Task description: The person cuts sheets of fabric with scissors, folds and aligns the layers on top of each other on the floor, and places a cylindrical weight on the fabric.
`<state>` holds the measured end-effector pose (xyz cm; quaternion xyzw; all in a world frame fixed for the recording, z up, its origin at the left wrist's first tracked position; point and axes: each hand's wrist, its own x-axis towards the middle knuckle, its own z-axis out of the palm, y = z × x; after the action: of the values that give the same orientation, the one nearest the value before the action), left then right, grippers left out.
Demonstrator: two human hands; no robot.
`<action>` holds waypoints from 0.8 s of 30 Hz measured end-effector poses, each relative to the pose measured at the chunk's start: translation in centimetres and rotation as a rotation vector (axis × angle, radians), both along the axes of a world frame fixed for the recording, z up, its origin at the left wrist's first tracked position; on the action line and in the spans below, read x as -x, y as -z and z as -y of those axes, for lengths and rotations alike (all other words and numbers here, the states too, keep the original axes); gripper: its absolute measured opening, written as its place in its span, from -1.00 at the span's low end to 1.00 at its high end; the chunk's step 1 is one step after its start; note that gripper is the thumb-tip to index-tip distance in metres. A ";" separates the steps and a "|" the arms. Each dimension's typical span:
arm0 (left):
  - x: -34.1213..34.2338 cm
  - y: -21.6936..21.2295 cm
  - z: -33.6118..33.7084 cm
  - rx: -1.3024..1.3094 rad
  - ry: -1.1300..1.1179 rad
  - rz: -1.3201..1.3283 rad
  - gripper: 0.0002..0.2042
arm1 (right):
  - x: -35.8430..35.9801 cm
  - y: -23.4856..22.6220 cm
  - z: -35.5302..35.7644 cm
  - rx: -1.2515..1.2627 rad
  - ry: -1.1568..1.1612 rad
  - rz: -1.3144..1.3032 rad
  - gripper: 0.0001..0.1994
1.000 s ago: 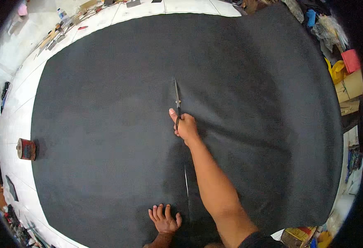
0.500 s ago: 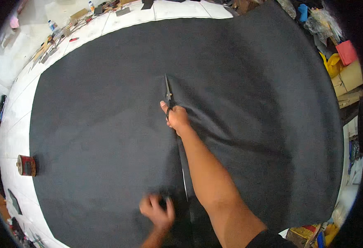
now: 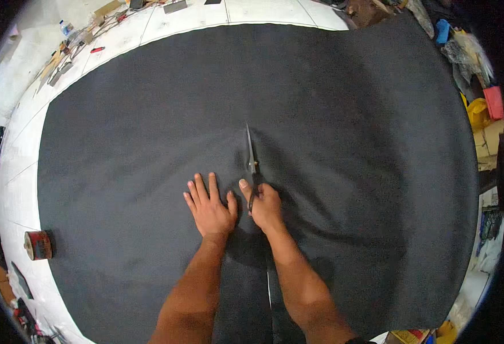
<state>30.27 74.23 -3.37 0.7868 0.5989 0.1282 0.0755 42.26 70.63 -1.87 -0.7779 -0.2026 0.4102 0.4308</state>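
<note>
A large sheet of black material [image 3: 126,143], like fabric or vinyl, lies spread over the white tiled floor. My right hand [image 3: 268,207] is closed round the black handles of a pair of scissors [image 3: 251,150], whose blades point away from me at the sheet's middle. A cut runs back from the scissors toward me, with a thin white gap showing near my right forearm. Just left of the scissors, my left hand [image 3: 213,215] rests flat on the sheet, fingers spread. Folds rise in the material to the right of the blades.
A red, rusty can [image 3: 38,245] stands at the sheet's left edge. Scraps, tools and a plastic bottle [image 3: 66,27] line the far left wall. Along the right edge are plastic bags, a yellow item [image 3: 478,113] and a pink-red piece [image 3: 494,102]. White tiles [image 3: 20,192] border the sheet.
My left hand has moved forward from near the lower edge and now lies flat beside the scissors. The view has shifted, and scissors and right hand appear lower and slightly further right.
</note>
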 end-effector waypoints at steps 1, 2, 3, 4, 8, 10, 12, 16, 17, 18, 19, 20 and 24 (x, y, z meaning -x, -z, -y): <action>0.0 -0.3 -0.2 0.045 -0.002 -0.012 -0.38 | -0.5 -0.2 -1.2 0.003 -0.003 -0.004 -0.45; 0.3 -0.4 -0.3 0.064 -0.007 -0.010 -0.38 | -1.0 -0.6 -2.7 0.012 -0.018 -0.030 -0.45; 0.6 -0.8 -0.5 0.058 -0.013 -0.017 -0.38 | -1.5 -1.0 -4.4 0.013 -0.034 -0.058 -0.45; 0.3 -0.9 -0.4 0.088 -0.011 -0.013 -0.38 | -2.2 -0.2 -6.0 -0.073 -0.021 -0.013 -0.48; 0.1 -0.8 -0.5 0.115 -0.009 -0.007 -0.36 | -5.2 -0.7 -13.1 -0.064 -0.017 -0.111 -0.49; -0.3 -0.7 -0.5 0.132 -0.008 0.003 -0.36 | -6.4 1.0 -15.2 -0.074 -0.014 -0.030 -0.49; -0.3 -0.4 -0.5 0.157 -0.010 -0.006 -0.36 | -6.6 1.9 -16.1 -0.080 -0.017 0.037 -0.49; 0.4 -0.9 -1.2 0.155 -0.022 -0.031 -0.36 | -5.8 -1.1 -16.8 -0.020 -0.016 -0.094 -0.46; 0.6 -0.9 -1.3 0.162 -0.020 -0.042 -0.35 | -5.8 -1.3 -17.2 0.011 -0.008 -0.111 -0.41; 0.6 -1.0 -1.1 0.170 -0.015 -0.052 -0.35 | -6.4 -0.9 -17.9 0.011 -0.007 -0.113 -0.41; 0.1 -1.2 -1.1 0.176 -0.010 -0.046 -0.35 | -7.7 -0.4 -19.2 -0.047 -0.032 -0.101 -0.40; -0.3 -1.4 -1.0 0.203 -0.010 -0.047 -0.35 | -8.9 0.0 -20.6 -0.105 -0.057 -0.090 -0.39; -0.1 -0.4 -0.8 0.214 -0.008 -0.042 -0.35 | -11.4 -0.4 -27.5 -0.074 -0.032 -0.164 -0.47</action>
<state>30.34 75.06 -3.01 0.7745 0.6137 0.0470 0.1461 53.68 98.09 -1.44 -0.7219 -0.1942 0.4714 0.4679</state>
